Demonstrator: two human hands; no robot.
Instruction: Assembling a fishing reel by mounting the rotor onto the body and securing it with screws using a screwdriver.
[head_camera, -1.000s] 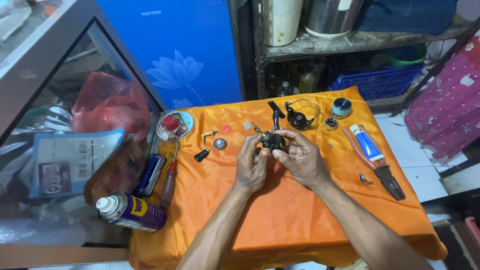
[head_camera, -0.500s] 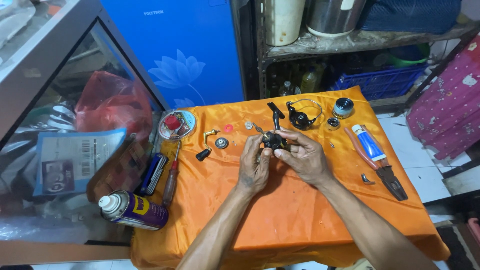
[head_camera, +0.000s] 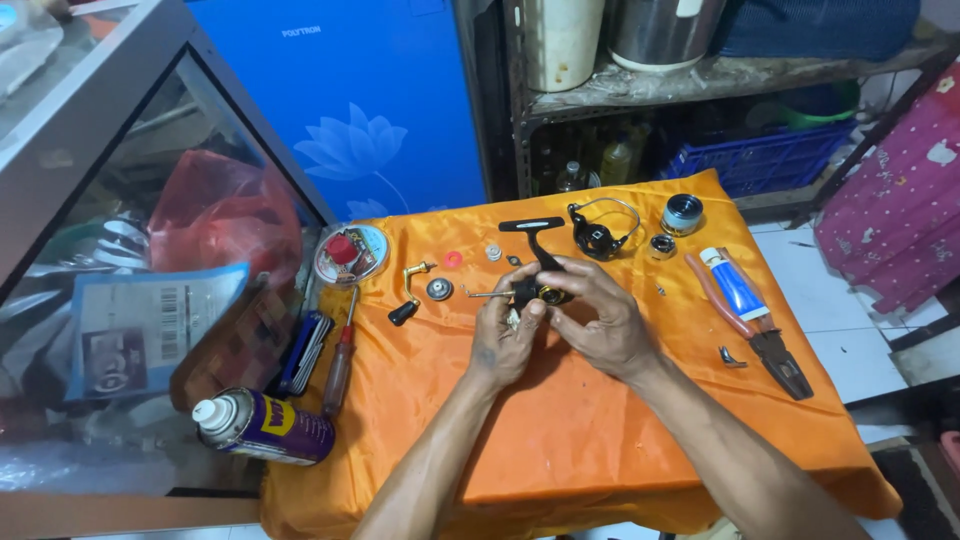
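Note:
Both my hands meet over the middle of an orange cloth (head_camera: 600, 430) spread on a small table. My right hand (head_camera: 600, 325) grips a black fishing reel body (head_camera: 540, 275), its stem pointing away from me. My left hand (head_camera: 503, 335) pinches the reel's near left side, where a thin metal shaft sticks out to the left. Loose parts lie just beyond my hands: a black rotor with wire bail (head_camera: 598, 235), a spool (head_camera: 682, 213), a crank handle (head_camera: 410, 295), a round gear (head_camera: 439, 289) and small washers (head_camera: 453, 259).
Red-handled pliers (head_camera: 750, 325) and a blue-white tube (head_camera: 732, 285) lie at the right. A screwdriver (head_camera: 340, 355), a folding key set (head_camera: 305, 350), a spray can (head_camera: 262, 426) and a round tin (head_camera: 350, 253) sit at the left edge. A glass cabinet (head_camera: 130, 300) stands left, shelves behind.
My hands stay on the reel with only small finger shifts. The view has drifted slightly; nothing on the cloth has moved.

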